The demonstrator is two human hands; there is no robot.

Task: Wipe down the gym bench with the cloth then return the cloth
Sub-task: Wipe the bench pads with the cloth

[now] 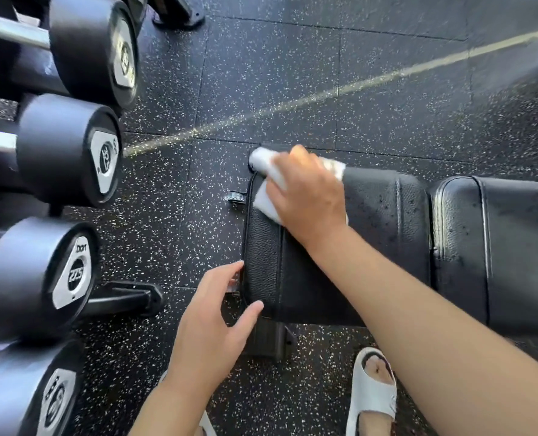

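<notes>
Head view looks steeply down on a speckled rubber floor [292, 73] crossed by a pale painted line. At the left edge, a rack holds 4 black dumbbells [69, 149], their ends facing the worktop.

The worktop is a black padded gym bench [371, 234] running off to the right, split into a seat pad and a longer back pad, with damp-looking blotches near the seam.

Right hand [305, 193] lies flat over a white cloth [266, 180], fingers spread and pressing it onto the far corner of the seat pad; part of the cloth curls over the pad's far edge. Left hand [211, 328] hovers at the near-left corner, its grip relaxed and empty, thumb close to or touching the pad's rim (I cannot tell which).

My guess is the risks are these:
1. The overhanging cloth slips off the corner to the floor, since flat fingers only pin it.
2. A broad stroke leftward brings knuckles near the dumbbells.
3. Sandalled feet [371, 388] slide if the wet reaches the floor.
</notes>
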